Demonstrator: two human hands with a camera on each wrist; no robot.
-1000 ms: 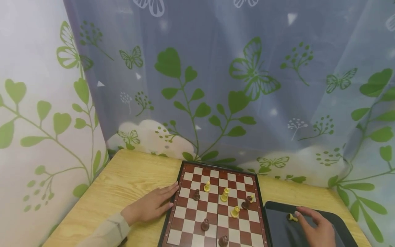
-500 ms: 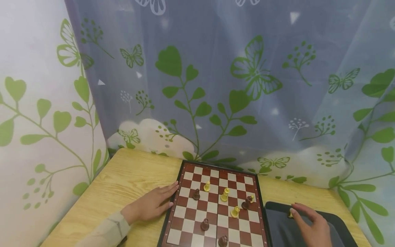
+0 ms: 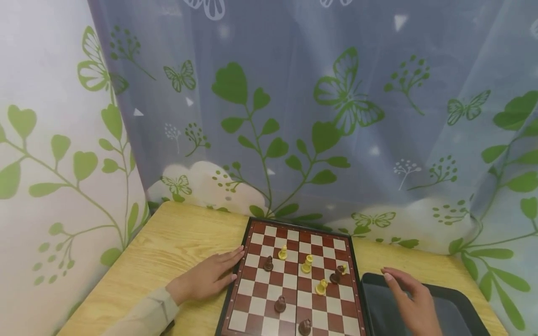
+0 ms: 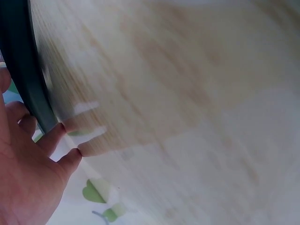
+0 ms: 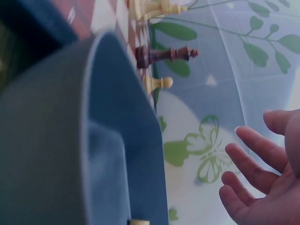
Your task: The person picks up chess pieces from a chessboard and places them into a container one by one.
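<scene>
My left hand lies on the wooden table with its fingers straight, fingertips at the left edge of the chessboard. In the left wrist view its fingers spread beside the board's dark side. Over the dark tray, my right hand hovers, thumb and index finger forward. The right wrist view shows these fingers loosely bent and apart, nothing between them. At the bottom of that view, a pale chess piece shows partly inside the tray.
Several cream and dark chess pieces stand on the board, among them a dark king and a cream pawn near its right edge. The tray sits against the board's right side. A leaf-patterned curtain hangs behind the table.
My right hand has moved left and away across the tray, toward the board. The cream piece seen by its fingertips earlier no longer shows in the head view. The left hand stays put.
</scene>
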